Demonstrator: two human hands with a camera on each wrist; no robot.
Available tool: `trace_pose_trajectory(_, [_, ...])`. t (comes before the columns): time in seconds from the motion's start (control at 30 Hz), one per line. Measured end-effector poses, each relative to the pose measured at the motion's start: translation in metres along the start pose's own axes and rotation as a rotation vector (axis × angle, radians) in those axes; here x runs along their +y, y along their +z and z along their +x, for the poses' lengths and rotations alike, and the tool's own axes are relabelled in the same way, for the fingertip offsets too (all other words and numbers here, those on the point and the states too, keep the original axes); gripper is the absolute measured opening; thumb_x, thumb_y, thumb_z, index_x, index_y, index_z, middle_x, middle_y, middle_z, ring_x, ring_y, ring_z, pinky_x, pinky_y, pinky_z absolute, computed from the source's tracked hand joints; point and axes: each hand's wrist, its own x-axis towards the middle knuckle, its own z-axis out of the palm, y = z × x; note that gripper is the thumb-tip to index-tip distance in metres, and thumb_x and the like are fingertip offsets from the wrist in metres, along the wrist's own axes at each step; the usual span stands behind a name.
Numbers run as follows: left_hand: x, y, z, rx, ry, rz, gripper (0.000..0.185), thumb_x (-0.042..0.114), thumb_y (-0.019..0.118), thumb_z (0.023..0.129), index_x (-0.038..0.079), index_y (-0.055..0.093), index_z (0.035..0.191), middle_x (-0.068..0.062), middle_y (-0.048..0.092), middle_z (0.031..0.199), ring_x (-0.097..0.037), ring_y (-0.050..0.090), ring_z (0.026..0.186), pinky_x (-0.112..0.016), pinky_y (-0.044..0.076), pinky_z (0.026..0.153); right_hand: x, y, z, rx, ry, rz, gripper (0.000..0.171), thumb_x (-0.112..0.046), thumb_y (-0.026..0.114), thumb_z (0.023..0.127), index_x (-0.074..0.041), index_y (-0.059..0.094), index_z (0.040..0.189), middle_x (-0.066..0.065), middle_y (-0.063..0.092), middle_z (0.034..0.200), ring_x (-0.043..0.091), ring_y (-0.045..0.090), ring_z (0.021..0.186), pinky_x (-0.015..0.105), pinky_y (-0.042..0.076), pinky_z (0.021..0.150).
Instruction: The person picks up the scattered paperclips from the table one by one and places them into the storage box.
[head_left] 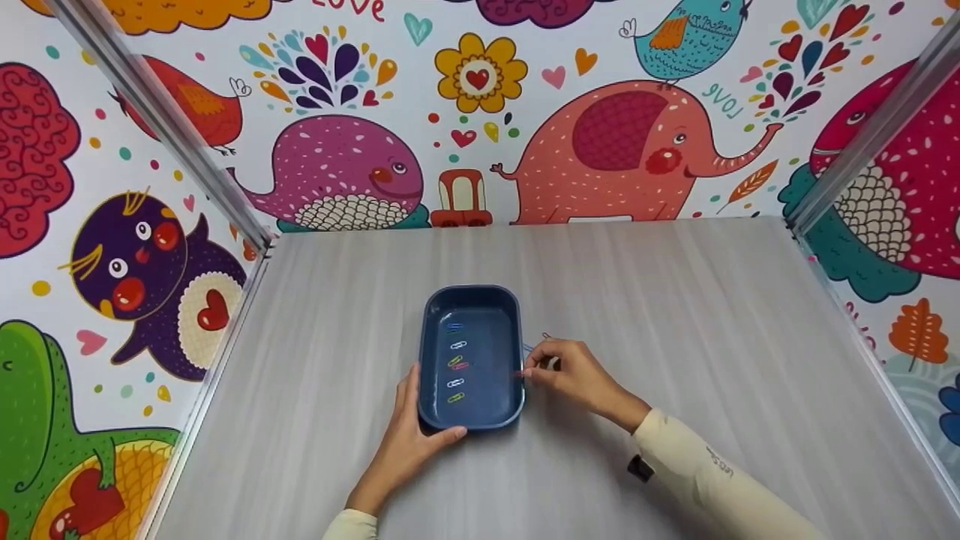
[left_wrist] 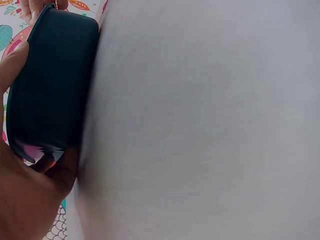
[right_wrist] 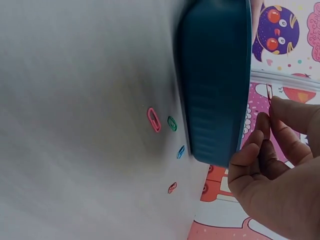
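Head view downward — wrists' close (tray [head_left: 491, 330] shared)

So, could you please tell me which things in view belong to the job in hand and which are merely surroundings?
Job, apparently:
blue tray
paper clips inside it
pinched red clip
pink clip, green clip, blue clip, other red clip beside the tray

Surroundings:
wood-grain tabletop
cartoon wall
metal rails

A cream left sleeve [head_left: 351, 526] shows at seven o'clock; the matching right sleeve [head_left: 679, 457], between four and five, bears dark lettering [head_left: 718, 462], a small black block [head_left: 640, 469] at its edge.
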Motion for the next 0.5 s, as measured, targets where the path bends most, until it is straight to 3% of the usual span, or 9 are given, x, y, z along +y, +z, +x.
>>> trace_pose_trajectory(0.23, [0.000, 0.000, -0.001, -0.004, -0.016, -0.012, 0.133, 0.036, 0.099, 0.084, 0.007, 0.009, 0.177, -0.022, 0.019, 0.177, -0.043, 0.026, 0.162, -0.064, 0.020, 0.130, -0.005, 0.004, 0.021, -0.059, -0.035, -0.044, 0.010, -0.003, 0.080, 0.099, -0.010, 0.081, 0.092, -0.004, 0.073, 0.087, 0.011, 0.062, 0.082, 0.028, 0.051, 0.074])
trace_pose_trajectory(0.5, [-0.001, -0.001, 0.001, -0.003, -0.010, 0.011, 0.131, 0.037, 0.098, 0.084, 0.006, 0.010, 0.177, -0.023, 0.019, 0.178, -0.044, 0.024, 0.163, -0.065, 0.020, 0.130, -0.016, 0.010, 0.038, -0.136, -0.050, -0.167, 0.010, -0.001, 0.080, 0.098, -0.007, 0.081, 0.091, -0.003, 0.072, 0.082, 0.009, 0.056, 0.071, 0.024, 0.047, 0.064])
